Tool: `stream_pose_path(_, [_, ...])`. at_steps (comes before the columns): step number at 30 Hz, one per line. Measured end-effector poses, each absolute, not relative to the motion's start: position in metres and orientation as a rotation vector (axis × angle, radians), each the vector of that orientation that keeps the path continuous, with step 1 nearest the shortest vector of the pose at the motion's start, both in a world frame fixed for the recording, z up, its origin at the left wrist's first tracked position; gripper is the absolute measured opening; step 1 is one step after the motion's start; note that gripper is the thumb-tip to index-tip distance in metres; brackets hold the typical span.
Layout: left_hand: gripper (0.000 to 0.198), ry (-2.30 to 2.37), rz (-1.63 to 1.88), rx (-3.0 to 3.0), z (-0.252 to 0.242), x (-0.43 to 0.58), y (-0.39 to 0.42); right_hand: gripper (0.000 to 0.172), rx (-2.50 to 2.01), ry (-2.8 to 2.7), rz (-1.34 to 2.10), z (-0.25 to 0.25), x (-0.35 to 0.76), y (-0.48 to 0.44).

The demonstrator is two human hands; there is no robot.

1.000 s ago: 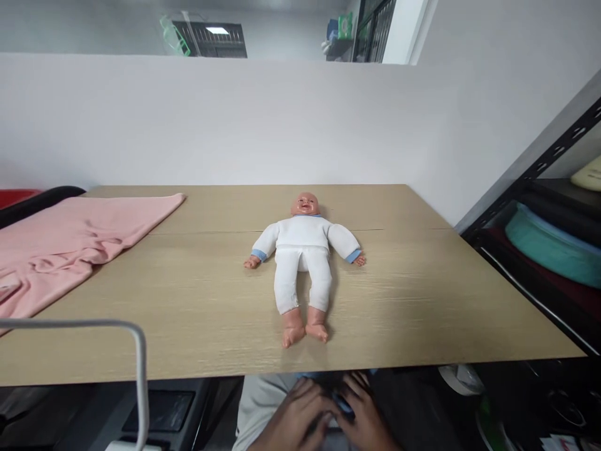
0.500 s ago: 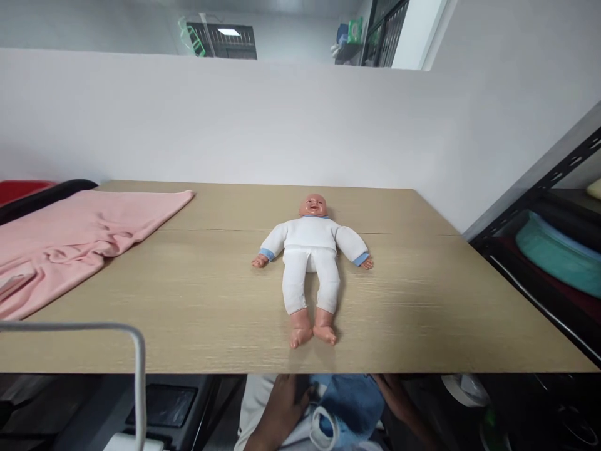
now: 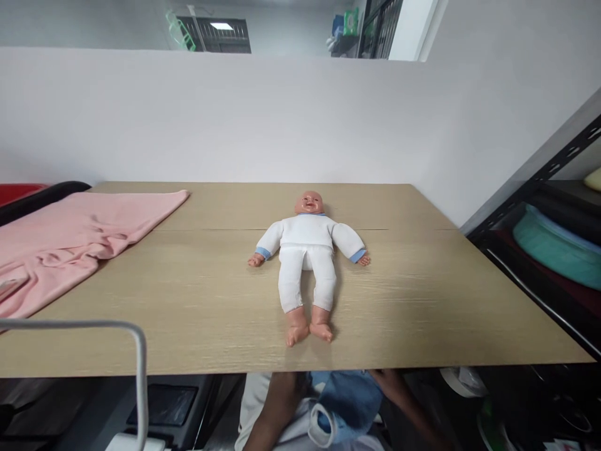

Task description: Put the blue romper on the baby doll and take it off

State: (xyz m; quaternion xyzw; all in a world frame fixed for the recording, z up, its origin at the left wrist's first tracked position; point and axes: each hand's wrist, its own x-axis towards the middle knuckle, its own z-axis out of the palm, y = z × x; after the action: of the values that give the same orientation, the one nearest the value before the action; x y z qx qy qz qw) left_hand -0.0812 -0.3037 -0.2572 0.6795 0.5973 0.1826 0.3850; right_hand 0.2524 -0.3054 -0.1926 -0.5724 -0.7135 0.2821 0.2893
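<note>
Below the table's front edge, a blue denim-like cloth piece (image 3: 354, 398) with a white-rimmed round opening lies over my lap. My left hand (image 3: 287, 388) is at its left side, the fingers mostly hidden under the tabletop. At the cloth's upper right edge is my right hand (image 3: 385, 381), also partly covered by the table. The grip of either hand cannot be made out. On the table a baby doll (image 3: 307, 241) lies on its back, head away from me, in a white top with blue cuffs and white trousers, its feet bare.
A pink cloth (image 3: 107, 219) lies crumpled on the left of the wooden table (image 3: 197, 300). A grey bent tube (image 3: 139, 363) rises at the front left. Black shelving (image 3: 535, 263) with a folded teal cloth (image 3: 554, 244) stands at right. A white wall (image 3: 263, 119) closes the back.
The view has shifted slightly. My left hand has slipped further under the table edge, so its fingers show less. The doll and the pink cloth lie as before.
</note>
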Motion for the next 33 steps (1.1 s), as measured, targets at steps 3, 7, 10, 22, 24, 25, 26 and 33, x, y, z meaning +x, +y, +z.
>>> stream_pose_path(3, [0.066, 1.509, 0.470, 1.774, -0.259, -0.082, -0.302, 0.025, -1.627, -1.835, 0.667, -0.190, 0.252, -0.318])
stream_pose_path(7, [0.068, 1.553, 0.402, 1.744, -0.252, -0.085, -0.309, 0.020, -1.638, -1.783, 0.605, -0.199, 0.243, -0.332])
stream_pose_path(10, [0.051, 1.562, 0.308, 1.665, -0.236, -0.099, -0.317, 0.025, -1.613, -1.763, 0.681, -0.203, 0.240, -0.343])
stream_pose_path(22, [0.045, 1.085, -0.033, 1.697, -0.060, -0.156, -0.331, 0.017, -1.247, -2.222, 1.173, -0.047, 0.209, -0.341])
stream_pose_path(24, [0.037, 0.753, 0.195, 1.719, -0.018, -0.144, -0.324, 0.018, -1.031, -2.300, 1.205, -0.018, 0.205, -0.327])
stream_pose_path(25, [0.039, 0.645, 0.314, 1.733, 0.000, -0.137, -0.319, 0.017, -0.921, -2.327, 1.195, -0.004, 0.204, -0.319])
stream_pose_path(26, [0.043, 0.593, 0.450, 1.759, 0.014, -0.131, -0.313, 0.016, -0.831, -2.345, 1.182, 0.010, 0.203, -0.310])
stream_pose_path(33, [0.074, 0.423, 0.661, 1.872, 0.062, -0.087, -0.230, 0.025, -0.539, -2.240, 0.987, 0.095, 0.201, -0.234])
